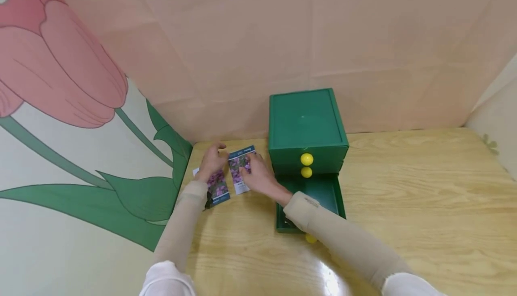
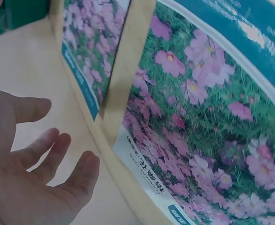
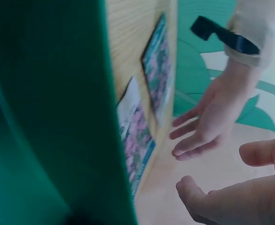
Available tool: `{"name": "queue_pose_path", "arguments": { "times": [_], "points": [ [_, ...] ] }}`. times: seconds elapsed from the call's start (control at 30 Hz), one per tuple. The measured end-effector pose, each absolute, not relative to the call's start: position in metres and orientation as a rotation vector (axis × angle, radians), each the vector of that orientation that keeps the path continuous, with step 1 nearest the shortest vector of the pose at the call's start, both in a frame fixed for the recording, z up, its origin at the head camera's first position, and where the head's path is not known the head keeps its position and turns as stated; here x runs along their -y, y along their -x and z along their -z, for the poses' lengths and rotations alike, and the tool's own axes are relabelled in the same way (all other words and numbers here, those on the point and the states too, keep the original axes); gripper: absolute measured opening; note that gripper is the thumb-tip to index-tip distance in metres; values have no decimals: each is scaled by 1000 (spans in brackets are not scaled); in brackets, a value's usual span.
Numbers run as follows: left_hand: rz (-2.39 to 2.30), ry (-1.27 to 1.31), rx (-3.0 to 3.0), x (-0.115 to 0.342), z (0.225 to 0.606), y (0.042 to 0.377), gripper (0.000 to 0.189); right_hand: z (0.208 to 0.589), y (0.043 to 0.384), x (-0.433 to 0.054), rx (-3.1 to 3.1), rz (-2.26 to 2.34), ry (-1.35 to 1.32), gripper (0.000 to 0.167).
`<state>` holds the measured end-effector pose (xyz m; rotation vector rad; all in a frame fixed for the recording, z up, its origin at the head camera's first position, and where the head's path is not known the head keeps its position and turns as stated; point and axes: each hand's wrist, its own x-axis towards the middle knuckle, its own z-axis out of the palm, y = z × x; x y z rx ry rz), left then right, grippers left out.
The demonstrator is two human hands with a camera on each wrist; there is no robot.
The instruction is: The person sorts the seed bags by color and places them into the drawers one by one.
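Note:
Two flower-seed packets with pink blossoms lie side by side on the table. The left packet point(image 1: 219, 189) has its blue band toward the front, and the right packet point(image 1: 235, 170) has its band toward the back wall. My left hand point(image 1: 213, 161) is above the left packet's far end, its fingers loosely bent and apart, holding nothing. Over the right packet, partly covering it in the head view, is my right hand point(image 1: 260, 175). In the right wrist view its thumb and fingers point(image 3: 194, 199) stand apart with nothing between them.
A green drawer cabinet point(image 1: 304, 118) with yellow round knobs point(image 1: 307, 159) stands right of the packets. Its bottom drawer point(image 1: 341, 197) is pulled out beneath my right forearm. A pink-covered wall point(image 1: 226, 62) rises behind, and a tulip-painted wall point(image 1: 133, 197) at the left.

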<state>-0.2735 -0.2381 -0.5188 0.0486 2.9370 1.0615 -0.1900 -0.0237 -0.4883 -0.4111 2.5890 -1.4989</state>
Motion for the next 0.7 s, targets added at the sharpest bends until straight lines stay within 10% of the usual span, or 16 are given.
{"name": "queue_pose_path", "arguments": {
  "times": [0.7],
  "points": [
    [-688, 8, -2841, 237, 533, 292, 74, 521, 213, 43, -2672, 953, 62, 83]
  ]
}}
